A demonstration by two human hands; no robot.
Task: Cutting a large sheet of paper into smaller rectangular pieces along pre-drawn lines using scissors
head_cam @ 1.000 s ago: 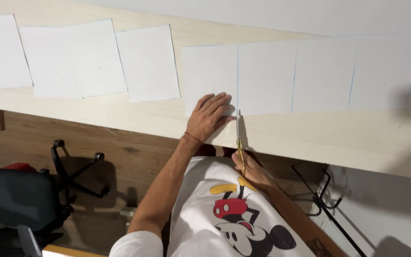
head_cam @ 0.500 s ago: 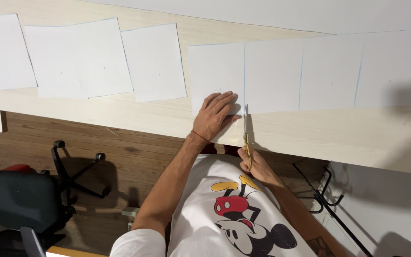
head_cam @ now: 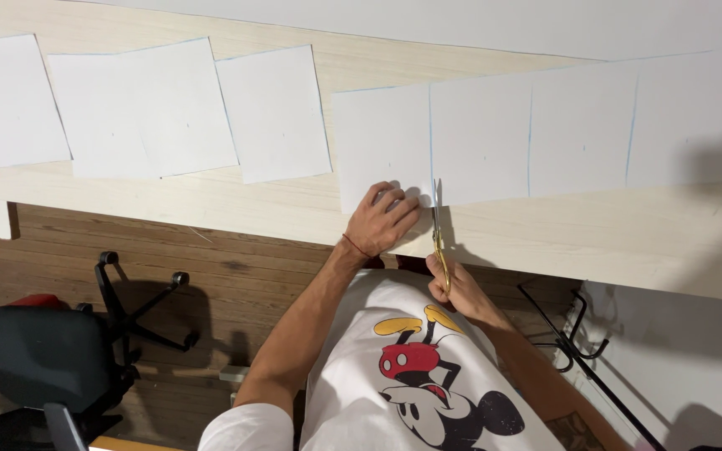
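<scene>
Pale wooden tabletop (head_cam: 545, 242) carries three loose white squares (head_cam: 273, 113) at left, bare wood along its near edge. My left hand (head_cam: 386, 219) lies flat on the long paper strip (head_cam: 478, 138). My right hand (head_cam: 455, 284) grips yellow scissors (head_cam: 438, 242) at a blue line on the strip's edge.

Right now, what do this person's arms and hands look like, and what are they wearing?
Both arms are bare from short white sleeves down. The left hand has a thin red string bracelet at its wrist. The right hand shows no rings or glove. A dark tattoo marks the right upper arm.
</scene>
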